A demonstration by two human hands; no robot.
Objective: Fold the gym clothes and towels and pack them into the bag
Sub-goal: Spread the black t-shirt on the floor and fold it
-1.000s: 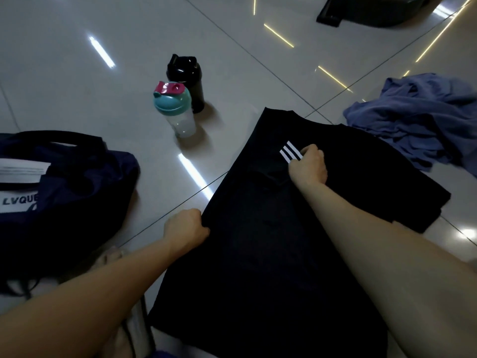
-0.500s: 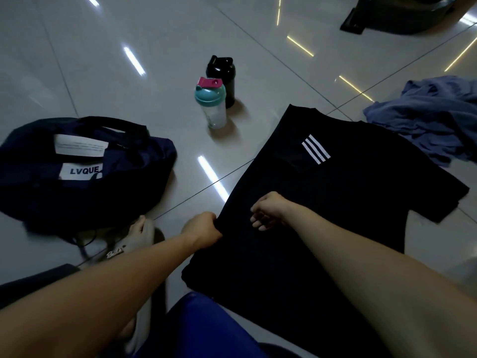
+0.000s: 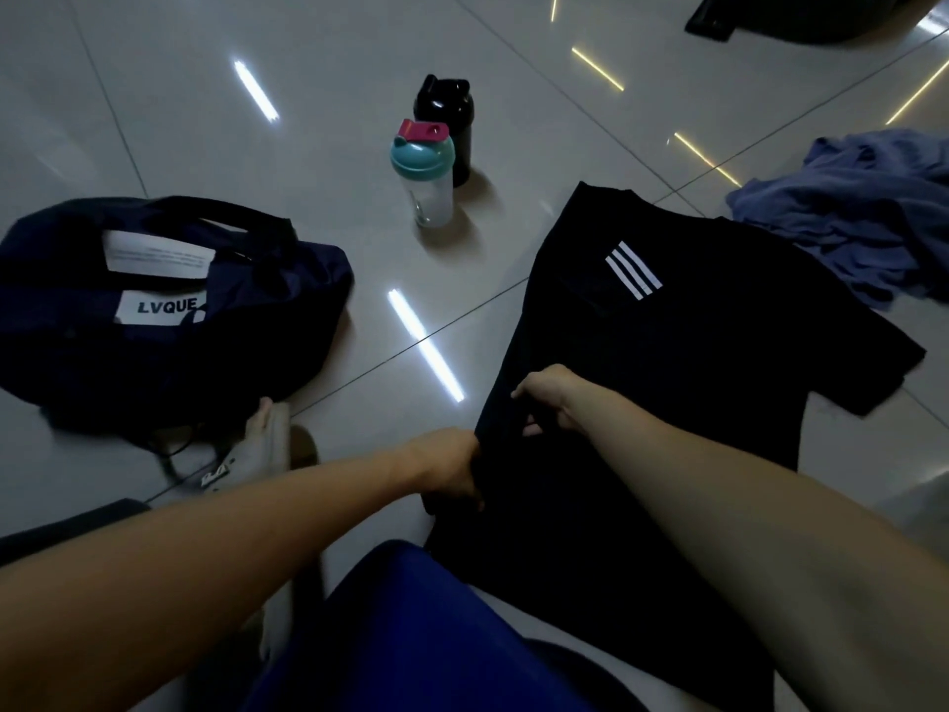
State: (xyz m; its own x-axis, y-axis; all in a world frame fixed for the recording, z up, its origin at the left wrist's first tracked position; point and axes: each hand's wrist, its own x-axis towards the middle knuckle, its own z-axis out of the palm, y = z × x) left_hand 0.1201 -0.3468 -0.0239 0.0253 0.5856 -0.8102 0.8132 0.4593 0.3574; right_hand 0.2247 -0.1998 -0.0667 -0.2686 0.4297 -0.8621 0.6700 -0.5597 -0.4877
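The black T-shirt [image 3: 693, 377] lies flat on the tiled floor [image 3: 308, 69], its long axis running from 6 o'clock to the collar at 12, with one sleeve jutting out at 3. The navy bag [image 3: 169, 341] slumps at 9 o'clock of it, well apart; its inside cannot be seen. A crumpled blue garment [image 3: 862, 223] lies at 2. Both hands grip the shirt's 9 o'clock edge, the left hand [image 3: 452, 470] nearer the hem and the right hand [image 3: 544, 398] just beyond it.

**Both hands on shirt's left edge**

Black T-shirt [image 3: 693, 362] flat on tiled floor [image 3: 257, 146], white stripes up. Left hand [image 3: 454, 467] and right hand [image 3: 547, 398] grip its near-left edge. Navy bag [image 3: 169, 310] lies left; two bottles [image 3: 429, 161] beyond; blue garment [image 3: 862, 213] crumpled right.
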